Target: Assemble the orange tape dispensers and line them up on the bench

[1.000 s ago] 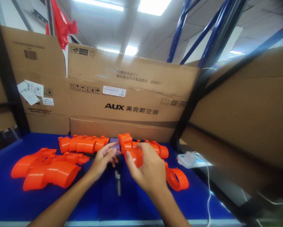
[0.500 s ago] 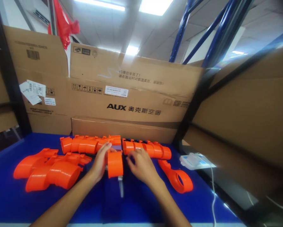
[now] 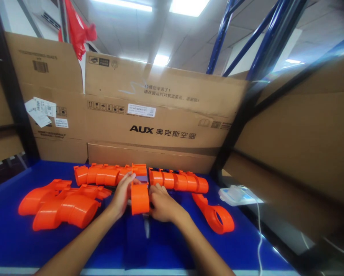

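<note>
An orange plastic ring-shaped piece (image 3: 140, 199) stands at the middle of the bench, its curved face toward me. My left hand (image 3: 122, 195) grips it from the left, thumb at its upper edge. Close against its right side is my right hand (image 3: 164, 203), fingers curled; what they pinch is hidden behind the piece. Below the ring a thin greyish strip (image 3: 147, 228) points toward me, too blurred to name. Just behind the ring sits a pale purple block (image 3: 142, 179).
Rows of orange rings stand behind on the left (image 3: 103, 175) and right (image 3: 179, 181). More orange pieces (image 3: 64, 209) lie at left, and a looped orange piece (image 3: 222, 220) at right. A white cabled box (image 3: 238, 195) is near the right post. Cardboard (image 3: 160, 153) walls the back.
My right hand has moved left and slightly down, up against the right side of the orange ring. My left hand keeps its hold, nearly still.
</note>
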{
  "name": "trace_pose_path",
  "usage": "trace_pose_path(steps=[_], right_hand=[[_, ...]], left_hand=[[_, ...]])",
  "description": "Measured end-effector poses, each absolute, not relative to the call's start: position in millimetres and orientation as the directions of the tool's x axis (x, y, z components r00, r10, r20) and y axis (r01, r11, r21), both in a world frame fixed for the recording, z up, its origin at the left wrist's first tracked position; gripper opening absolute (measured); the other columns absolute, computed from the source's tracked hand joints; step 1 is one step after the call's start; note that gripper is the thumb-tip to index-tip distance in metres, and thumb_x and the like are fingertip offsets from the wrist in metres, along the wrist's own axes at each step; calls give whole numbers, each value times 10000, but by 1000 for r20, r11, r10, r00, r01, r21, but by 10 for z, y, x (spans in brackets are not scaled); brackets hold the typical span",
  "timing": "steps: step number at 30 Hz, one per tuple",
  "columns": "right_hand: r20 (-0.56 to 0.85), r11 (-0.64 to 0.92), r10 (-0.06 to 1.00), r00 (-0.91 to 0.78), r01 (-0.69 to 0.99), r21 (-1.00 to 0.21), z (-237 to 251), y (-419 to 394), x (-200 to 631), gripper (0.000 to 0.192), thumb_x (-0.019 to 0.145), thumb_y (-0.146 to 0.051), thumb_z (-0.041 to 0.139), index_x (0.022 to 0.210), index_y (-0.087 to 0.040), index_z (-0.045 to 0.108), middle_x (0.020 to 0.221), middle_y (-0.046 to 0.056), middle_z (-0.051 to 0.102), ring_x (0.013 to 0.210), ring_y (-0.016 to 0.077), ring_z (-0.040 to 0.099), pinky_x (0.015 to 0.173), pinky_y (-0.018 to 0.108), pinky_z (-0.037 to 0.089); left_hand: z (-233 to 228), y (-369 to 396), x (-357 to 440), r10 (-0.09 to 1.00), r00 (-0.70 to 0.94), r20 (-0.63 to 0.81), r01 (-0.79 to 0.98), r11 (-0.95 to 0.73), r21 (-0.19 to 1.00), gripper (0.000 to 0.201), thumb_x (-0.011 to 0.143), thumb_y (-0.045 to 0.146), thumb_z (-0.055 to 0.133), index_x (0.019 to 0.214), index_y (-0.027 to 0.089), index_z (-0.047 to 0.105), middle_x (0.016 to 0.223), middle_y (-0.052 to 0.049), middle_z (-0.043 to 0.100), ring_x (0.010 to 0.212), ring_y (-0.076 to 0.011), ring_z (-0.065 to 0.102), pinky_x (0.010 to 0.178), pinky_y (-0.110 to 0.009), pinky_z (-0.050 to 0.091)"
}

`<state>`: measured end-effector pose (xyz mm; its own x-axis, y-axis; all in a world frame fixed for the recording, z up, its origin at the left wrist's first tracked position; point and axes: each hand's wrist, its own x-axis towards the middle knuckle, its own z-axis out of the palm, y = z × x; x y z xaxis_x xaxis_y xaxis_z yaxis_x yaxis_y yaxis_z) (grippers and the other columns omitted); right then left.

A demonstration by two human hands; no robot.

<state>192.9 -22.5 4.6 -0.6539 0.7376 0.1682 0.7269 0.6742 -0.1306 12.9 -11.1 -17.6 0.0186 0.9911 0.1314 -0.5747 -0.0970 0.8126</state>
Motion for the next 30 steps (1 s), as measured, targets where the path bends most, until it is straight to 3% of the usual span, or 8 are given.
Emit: trace_pose_path(steps=[5,10,12,14,17,19,23,30], right_hand=[[243,701,708,-664,702,-124,30,-187,1936,50,814,-158,613,822,-160,662,957,57,579,863,188,490,797,310,369],[402,678,721,-565,697,-235,131,-58,1997,18,804,-165,585,790,-177,585,886,43,585,876,192,528,816,315,411],[493,643,742,-454,690,-332,190,32,2037,56,808,-173,551,755,-188,543,837,35,595,830,183,552,785,309,442],[533,594,785,-314,624,-507,224,123,2063,91,829,-217,525,743,-202,503,732,8,594,704,160,572,677,281,472],[468,510,860,-204,293,-809,194,221,2062,196,884,-391,520,809,-225,447,616,-37,594,490,128,571,456,224,455],[419,442,886,-200,89,-892,132,250,2047,298,863,-492,577,875,-228,440,585,-56,604,389,111,539,368,201,421],[381,372,907,-180,-87,-924,19,252,2055,433,775,-492,723,1012,-210,494,571,-71,616,386,113,556,379,213,461],[442,421,891,-101,-177,-889,24,211,2163,385,769,-391,766,1058,-197,600,753,-2,684,636,154,652,569,283,567]], left_hand=[[-175,-96,120,993,23,118,-581,-83,809,356,727,506,718,776,179,585,666,27,605,552,-120,547,556,-247,441],[-183,-93,120,991,22,131,-543,-98,834,346,722,506,708,748,179,598,663,16,623,560,-127,557,568,-248,440],[-187,-103,127,987,47,156,-509,-111,853,336,730,498,694,726,173,605,672,3,640,563,-129,563,563,-246,432],[-186,-121,137,979,99,179,-481,-110,870,319,737,482,687,743,172,616,692,-9,660,570,-134,574,564,-247,430],[-181,-153,152,969,173,176,-443,-83,893,313,739,469,691,847,182,628,722,-17,685,569,-143,586,556,-249,423],[-181,-167,158,966,193,172,-419,-77,905,327,744,461,696,907,187,626,724,-17,689,554,-138,579,542,-240,406],[-198,-162,156,965,199,172,-406,-78,911,346,763,461,688,970,191,620,732,-16,688,547,-129,571,532,-228,392],[-208,-139,147,968,202,151,-384,-63,921,401,758,496,688,1013,194,619,740,-14,683,556,-133,573,524,-224,388]])
